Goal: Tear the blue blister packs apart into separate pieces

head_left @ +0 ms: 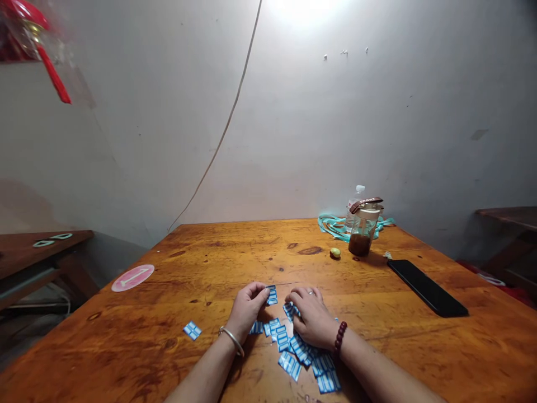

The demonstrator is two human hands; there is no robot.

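Observation:
My left hand (248, 305) pinches a small blue-and-white label sheet (272, 295) between thumb and fingers, a little above the wooden table (235, 252). To its right, my right hand (312, 314) curls over the scattered sheets, its fingers closed around another blue-and-white sheet (288, 310). A loose pile of similar sheets (289, 364) spreads below and between both hands, several overlapping. One single sheet (192, 330) lies apart, left of my left wrist. Part of the pile is hidden under my right hand and wrist.
At the back right stand a brown-strapped drink bottle (361, 232) holding dark liquid and a clear plastic bottle (356, 196), with a turquoise strap (333, 226) around them. A small yellowish object (335, 253) and a black phone (427, 287) lie nearer. A round pink sticker (133, 277) is at left.

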